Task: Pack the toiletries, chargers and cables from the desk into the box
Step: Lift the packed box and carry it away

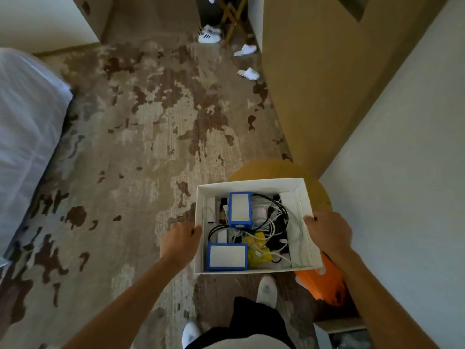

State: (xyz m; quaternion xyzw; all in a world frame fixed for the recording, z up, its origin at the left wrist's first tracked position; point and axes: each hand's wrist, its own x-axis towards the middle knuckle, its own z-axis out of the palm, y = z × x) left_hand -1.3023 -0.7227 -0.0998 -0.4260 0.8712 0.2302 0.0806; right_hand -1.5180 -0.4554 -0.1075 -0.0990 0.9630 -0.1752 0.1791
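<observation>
I hold a white open box (302, 205) in front of me above the carpet. My left hand (180, 241) grips its left wall and my right hand (328, 231) grips its right wall. Inside lie two blue-edged white packs (240, 209), a tangle of black and white cables (273, 222), a small brown bottle (223, 210), a yellow packet (258, 250) and a white charger (222, 236). No desk is in view.
A white bed (27, 127) stands at the left. A tan wall panel (314, 84) and a white wall run along the right. An orange bag (324, 280) lies by my right foot. White slippers (247, 73) and another person's sneakers (208, 34) are far ahead.
</observation>
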